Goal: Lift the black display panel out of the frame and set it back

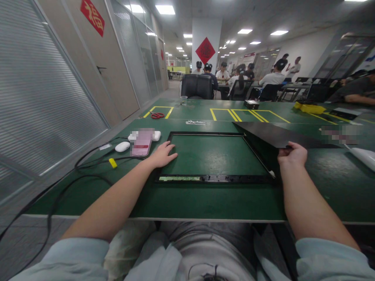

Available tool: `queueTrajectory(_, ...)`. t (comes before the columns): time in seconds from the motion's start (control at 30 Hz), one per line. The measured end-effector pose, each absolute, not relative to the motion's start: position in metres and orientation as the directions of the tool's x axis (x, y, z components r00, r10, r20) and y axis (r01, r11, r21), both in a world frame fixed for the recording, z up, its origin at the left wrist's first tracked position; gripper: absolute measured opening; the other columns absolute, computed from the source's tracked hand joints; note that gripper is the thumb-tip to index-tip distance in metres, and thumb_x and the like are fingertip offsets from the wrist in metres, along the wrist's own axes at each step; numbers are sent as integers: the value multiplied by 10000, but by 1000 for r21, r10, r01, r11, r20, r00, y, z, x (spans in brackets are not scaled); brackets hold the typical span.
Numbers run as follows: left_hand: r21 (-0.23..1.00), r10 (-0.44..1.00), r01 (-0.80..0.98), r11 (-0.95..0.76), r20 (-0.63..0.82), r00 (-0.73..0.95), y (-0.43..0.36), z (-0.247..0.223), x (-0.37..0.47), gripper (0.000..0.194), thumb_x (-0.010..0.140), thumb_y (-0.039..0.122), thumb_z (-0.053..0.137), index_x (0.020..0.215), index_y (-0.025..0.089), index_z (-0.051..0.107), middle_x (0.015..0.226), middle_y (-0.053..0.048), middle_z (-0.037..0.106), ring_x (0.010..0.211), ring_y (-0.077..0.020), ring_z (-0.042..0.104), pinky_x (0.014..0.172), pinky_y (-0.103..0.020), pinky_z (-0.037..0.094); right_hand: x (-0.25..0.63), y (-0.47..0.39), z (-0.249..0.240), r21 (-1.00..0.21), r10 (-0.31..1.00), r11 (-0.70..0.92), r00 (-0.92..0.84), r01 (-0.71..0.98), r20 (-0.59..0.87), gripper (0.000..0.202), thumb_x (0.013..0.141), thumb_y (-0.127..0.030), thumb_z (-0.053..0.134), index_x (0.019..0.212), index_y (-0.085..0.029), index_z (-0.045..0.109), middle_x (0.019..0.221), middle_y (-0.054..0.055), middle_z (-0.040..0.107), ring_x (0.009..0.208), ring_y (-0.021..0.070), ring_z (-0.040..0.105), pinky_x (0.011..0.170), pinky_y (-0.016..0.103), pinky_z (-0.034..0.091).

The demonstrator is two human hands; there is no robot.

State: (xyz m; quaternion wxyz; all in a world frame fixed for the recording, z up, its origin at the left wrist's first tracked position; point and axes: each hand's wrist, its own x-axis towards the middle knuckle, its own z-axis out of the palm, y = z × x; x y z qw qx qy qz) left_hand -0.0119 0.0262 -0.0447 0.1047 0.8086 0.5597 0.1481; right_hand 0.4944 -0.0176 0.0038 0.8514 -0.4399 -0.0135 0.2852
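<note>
A thin black rectangular frame [234, 178] lies flat on the green table, with a green circuit strip [180, 178] along its near edge. My left hand [163, 155] rests on the frame's left side, fingers spread. At the right, my right hand [293, 155] pinches the near edge of a thin dark flat panel [272, 134]. That panel is tilted, its near edge raised above the table beside the frame's right side. Part of its underside is in shadow.
Left of the frame lie a phone [142, 144], a white mouse [122, 146], black cables [88, 156] and a yellow tag [113, 163]. Red-handled scissors [157, 115], a plastic cup [183, 100] and a small black box [251, 104] stand farther back. Several people sit beyond.
</note>
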Motion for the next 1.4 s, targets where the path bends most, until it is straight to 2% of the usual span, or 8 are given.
queueTrajectory(0.17, 370, 941, 865, -339, 139, 310, 24, -42, -11, 663, 896, 545, 568, 1430, 155, 610, 1659, -210, 435, 1545, -408, 406, 1279, -534, 307, 481, -26, 16, -730, 447, 461, 843, -504, -300, 238, 646, 4, 536, 640, -193, 402, 594, -58, 393, 456, 54, 369, 367, 133, 329)
queueTrajectory(0.4, 537, 960, 800, -267, 224, 170, 24, -31, -9, 590, 895, 464, 572, 1393, 153, 633, 1601, -180, 512, 1542, -361, 412, 1296, -502, 288, 468, -33, 26, -598, 643, 571, 759, -563, -100, 249, 538, -39, 497, 736, -190, 490, 707, -27, 520, 600, 108, 571, 577, 205, 571)
queueTrajectory(0.53, 887, 987, 443, -130, 159, -29, 25, -21, -5, 579, 913, 417, 545, 1424, 149, 598, 1507, -164, 626, 1459, -320, 536, 1246, -459, 392, 467, -36, 26, -591, 710, 534, 701, -604, -75, 274, 544, -73, 516, 796, -181, 541, 731, -6, 580, 606, 134, 591, 578, 257, 583)
queueTrajectory(0.63, 998, 997, 46, -33, 36, -67, 24, -12, -5, 566, 970, 398, 468, 1483, 171, 544, 1509, -157, 635, 1453, -293, 555, 1216, -459, 437, 468, -37, 24, -594, 761, 484, 644, -642, -77, 307, 559, -110, 540, 854, -176, 588, 762, 25, 641, 664, 188, 655, 649, 351, 624)
queueTrajectory(0.87, 899, 989, -425, 104, -49, 138, 12, 5, -11, 570, 957, 506, 547, 1308, 72, 662, 1103, -195, 783, 1070, -323, 764, 923, -417, 619, 469, -37, 16, -668, 886, 376, 461, -642, 55, 459, 628, -144, 545, 1052, -179, 718, 910, 82, 775, 835, 261, 745, 968, 505, 608)
queueTrajectory(1.0, 904, 990, -419, 81, -24, 139, 8, 13, -9, 443, 790, 280, 715, 1187, 85, 737, 908, -118, 803, 842, -296, 772, 700, -346, 604, 468, -34, 14, -783, 914, 353, 368, -512, 171, 471, 639, -153, 594, 1083, -149, 750, 1050, 117, 794, 1002, 281, 753, 1065, 467, 561)
queueTrajectory(1.13, 927, 996, -375, -4, 36, 78, 9, 18, -8, 458, 617, 134, 716, 1070, 93, 772, 815, -66, 785, 754, -247, 746, 595, -263, 521, 464, -36, 15, -892, 947, 220, 304, -396, 98, 400, 661, -155, 642, 1045, -184, 748, 999, 95, 794, 1053, 301, 746, 1042, 474, 573)
queueTrajectory(1.4, 865, 986, -476, -160, 121, -112, 11, 25, -13, 256, 587, 160, 610, 811, 122, 728, 686, -24, 706, 552, -158, 612, 535, -244, 492, 460, -41, 15, -965, 984, -65, 146, -254, -104, 341, 782, -227, 566, 1073, -164, 733, 1013, 146, 780, 963, 253, 748, 885, 368, 626)
